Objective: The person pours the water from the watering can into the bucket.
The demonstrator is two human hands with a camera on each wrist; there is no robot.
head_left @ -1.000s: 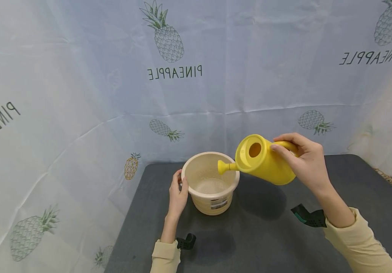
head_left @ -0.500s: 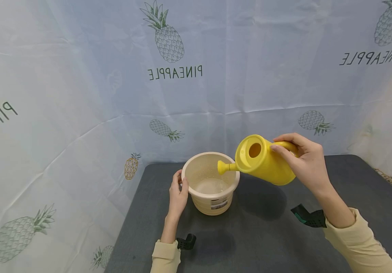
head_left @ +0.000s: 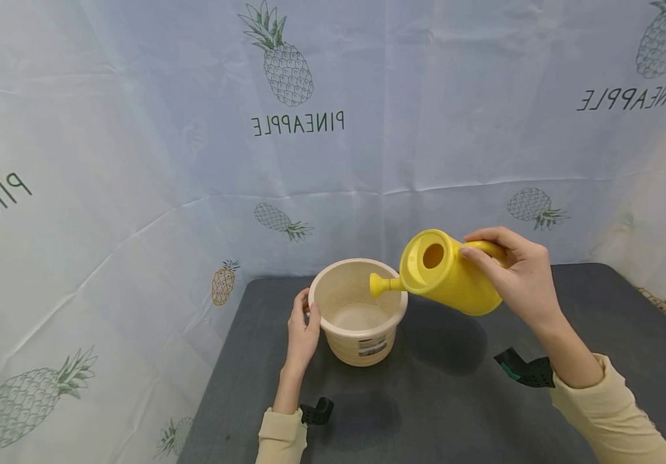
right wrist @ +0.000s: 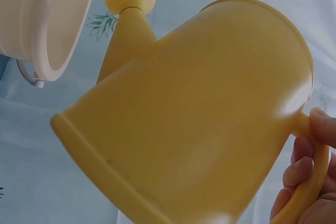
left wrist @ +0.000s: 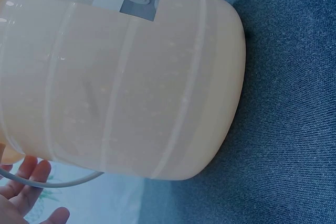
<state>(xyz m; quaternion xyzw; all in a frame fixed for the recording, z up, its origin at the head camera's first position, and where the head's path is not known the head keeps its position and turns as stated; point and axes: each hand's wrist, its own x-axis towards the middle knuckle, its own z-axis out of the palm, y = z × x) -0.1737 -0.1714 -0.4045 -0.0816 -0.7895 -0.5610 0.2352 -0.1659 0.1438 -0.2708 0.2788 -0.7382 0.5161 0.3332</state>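
Observation:
A cream plastic bucket [head_left: 362,345] with a label stands upright on the dark table. At its left rim is my left hand [head_left: 302,335], with its fingers curled against the outside of the bucket. The thin bucket handle [left wrist: 79,182] crosses near these fingers in the left wrist view. To the right, my right hand [head_left: 521,270] grips the handle of a yellow watering can [head_left: 454,283], held tilted above the table. The can's spout head [head_left: 378,284] points left, over the bucket's opening. Small specks show on the bucket's inner wall; I cannot make out a water stream.
The dark table [head_left: 425,412] extends in front and to the right. A pale curtain [head_left: 443,129] printed with pineapples hangs behind it and along the sides. Black straps [head_left: 532,372] sit at both wrists.
Both hands, the bucket and the tilted watering can stay in nearly the same place. On the left, the curtain has shifted slightly.

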